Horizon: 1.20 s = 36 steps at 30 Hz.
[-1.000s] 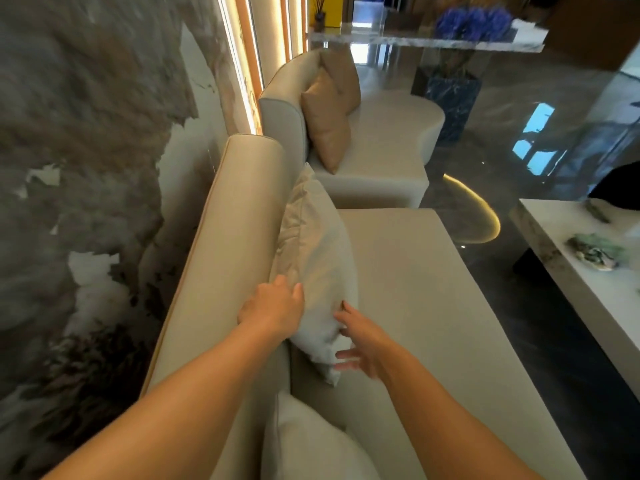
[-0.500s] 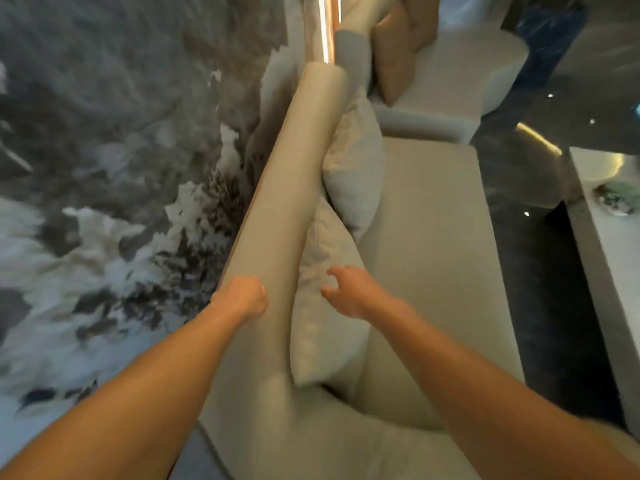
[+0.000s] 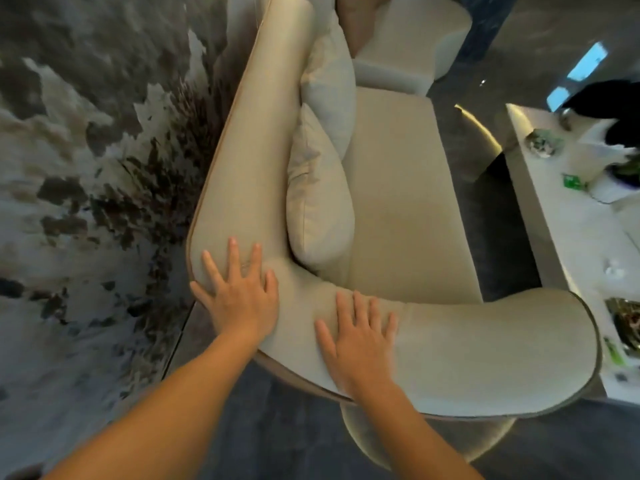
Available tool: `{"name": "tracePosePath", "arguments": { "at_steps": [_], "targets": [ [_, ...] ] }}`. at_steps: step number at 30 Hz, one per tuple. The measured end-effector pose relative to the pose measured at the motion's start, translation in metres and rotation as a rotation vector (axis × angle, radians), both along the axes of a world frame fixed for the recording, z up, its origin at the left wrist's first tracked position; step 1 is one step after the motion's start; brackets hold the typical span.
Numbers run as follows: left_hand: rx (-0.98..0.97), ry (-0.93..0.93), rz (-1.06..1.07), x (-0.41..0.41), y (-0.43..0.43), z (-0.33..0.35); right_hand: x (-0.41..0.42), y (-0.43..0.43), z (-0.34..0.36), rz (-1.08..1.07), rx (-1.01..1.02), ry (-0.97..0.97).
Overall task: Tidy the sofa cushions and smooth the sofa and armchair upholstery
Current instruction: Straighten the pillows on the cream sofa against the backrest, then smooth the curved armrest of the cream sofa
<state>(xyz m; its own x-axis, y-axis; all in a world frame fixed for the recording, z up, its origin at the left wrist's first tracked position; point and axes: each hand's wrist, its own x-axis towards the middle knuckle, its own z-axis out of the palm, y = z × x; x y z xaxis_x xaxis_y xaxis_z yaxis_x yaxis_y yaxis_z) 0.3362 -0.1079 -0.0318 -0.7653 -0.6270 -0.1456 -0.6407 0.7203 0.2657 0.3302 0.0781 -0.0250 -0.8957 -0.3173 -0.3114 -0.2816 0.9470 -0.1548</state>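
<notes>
While my left hand (image 3: 239,299) and right hand (image 3: 356,336) lie flat and spread on the sofa (image 3: 485,355) arm, gripping nothing, its padding looks soft yet firm, so I judge broad palm strokes suit; two cushions (image 3: 317,199) lean against the back.

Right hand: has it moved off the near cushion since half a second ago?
Yes. The right hand has come back toward the person, off the near cushion, and now lies flat, fingers spread, on the sofa's curved armrest.
</notes>
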Motion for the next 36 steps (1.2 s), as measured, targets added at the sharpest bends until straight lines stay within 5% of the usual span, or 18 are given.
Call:
{"name": "tracePosePath", "arguments": {
  "at_steps": [7,22,36],
  "targets": [
    [-0.127,0.113,0.034,-0.006,-0.004,-0.025,0.002,-0.006,-0.020,-0.069,-0.054,0.216],
    [-0.078,0.124,-0.025,-0.039,-0.042,-0.022,-0.027,-0.047,-0.012,-0.097,-0.015,0.207],
    [-0.118,0.169,-0.049,-0.159,-0.148,-0.028,-0.135,-0.152,-0.026,-0.145,-0.086,0.225]
  ]
}}
